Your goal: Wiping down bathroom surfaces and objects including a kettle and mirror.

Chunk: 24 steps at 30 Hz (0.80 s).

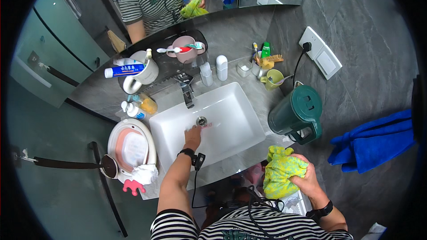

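My left hand [192,137] reaches down into the white rectangular washbasin [233,116], its fingertips beside the metal drain [201,121]. A small pinkish-red mark or strip [206,126] shows by those fingers; whether they touch it is unclear. Bunched in my right hand [308,176] is a yellow-green patterned cloth [283,173], held in front of the counter's right end. Above the basin's back edge stands a chrome faucet [187,93]. No running water can be made out.
A green electric kettle [293,113] stands right of the basin, its plug in the wall socket [312,43]. To the left are pump bottles [133,110] and a pink-and-white folding basin [151,136]. Cups [190,53] line the back. A blue towel [377,143] hangs at right.
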Tool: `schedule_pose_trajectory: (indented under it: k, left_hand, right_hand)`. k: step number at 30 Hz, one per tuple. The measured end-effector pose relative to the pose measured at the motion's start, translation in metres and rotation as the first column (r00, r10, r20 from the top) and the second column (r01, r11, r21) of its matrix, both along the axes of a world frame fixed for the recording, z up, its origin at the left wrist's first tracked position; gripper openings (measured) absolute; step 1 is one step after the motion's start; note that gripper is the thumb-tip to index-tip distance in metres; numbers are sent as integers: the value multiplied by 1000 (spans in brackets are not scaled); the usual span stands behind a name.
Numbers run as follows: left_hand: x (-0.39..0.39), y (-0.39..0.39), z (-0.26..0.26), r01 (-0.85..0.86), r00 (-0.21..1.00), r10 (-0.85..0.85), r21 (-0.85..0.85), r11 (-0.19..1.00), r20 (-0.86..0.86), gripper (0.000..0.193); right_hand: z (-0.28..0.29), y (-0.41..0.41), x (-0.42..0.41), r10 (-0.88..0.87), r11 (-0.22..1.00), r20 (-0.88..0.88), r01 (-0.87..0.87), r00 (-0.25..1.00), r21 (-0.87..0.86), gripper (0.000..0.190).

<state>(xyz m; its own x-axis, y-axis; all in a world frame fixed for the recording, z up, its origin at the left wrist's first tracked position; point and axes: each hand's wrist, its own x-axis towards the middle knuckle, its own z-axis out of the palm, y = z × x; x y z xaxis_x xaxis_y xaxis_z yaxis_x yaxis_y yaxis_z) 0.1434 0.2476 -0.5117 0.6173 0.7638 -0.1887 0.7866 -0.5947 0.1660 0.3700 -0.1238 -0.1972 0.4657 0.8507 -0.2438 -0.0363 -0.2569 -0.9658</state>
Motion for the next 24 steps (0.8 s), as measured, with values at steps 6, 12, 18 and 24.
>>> schedule_pose_trajectory:
  k: [6,12,18,24]
  left_hand:
    - [12,-34,208,-168,836,194,-96,981,514,32]
    - [19,-22,376,-82,777,-308,573,815,549,31]
    - [39,26,401,-7,835,-429,787,617,344,35]
    - [71,51,396,80,854,-430,744,663,292,31]
  right_hand:
    - [-3,8,8,5,996,-34,-2,999,85,58]
    - [2,23,1,62,988,-64,-52,996,144,56]
    - [5,25,-1,152,974,20,-153,988,168,56]
    - [1,8,5,70,981,-22,-65,997,180,55]
